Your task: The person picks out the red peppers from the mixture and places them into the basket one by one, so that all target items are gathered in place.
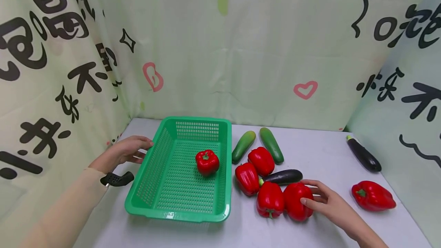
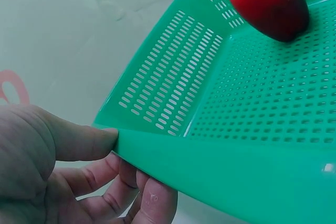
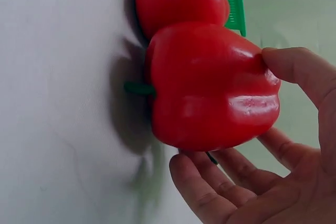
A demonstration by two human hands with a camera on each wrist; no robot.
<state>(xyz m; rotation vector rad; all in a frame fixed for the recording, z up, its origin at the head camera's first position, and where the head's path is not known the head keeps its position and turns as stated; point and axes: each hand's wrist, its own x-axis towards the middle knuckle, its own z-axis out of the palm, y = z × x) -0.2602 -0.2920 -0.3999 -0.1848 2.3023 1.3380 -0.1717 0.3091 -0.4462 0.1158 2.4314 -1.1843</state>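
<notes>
My left hand (image 1: 129, 149) holds the left rim of a green plastic basket (image 1: 169, 190). In the left wrist view the thumb lies on top of the rim and the fingers are underneath. One red bell pepper (image 1: 207, 162) sits inside the basket. On the table to its right, my right hand (image 1: 325, 204) grips another red bell pepper (image 1: 298, 203). The right wrist view shows the thumb on one side of this pepper and curled fingers on the other, with its green stem (image 3: 139, 88) facing away from the palm. A neighbouring bell pepper (image 1: 270, 200) touches it.
Two more red bell peppers (image 1: 247, 179) and a dark eggplant (image 1: 283, 177) lie near the basket's right side. Behind them are two green cucumbers (image 1: 271, 145). At the right table edge lie another eggplant (image 1: 363, 154) and a bell pepper (image 1: 373, 196). Printed curtains (image 1: 255, 49) enclose the table.
</notes>
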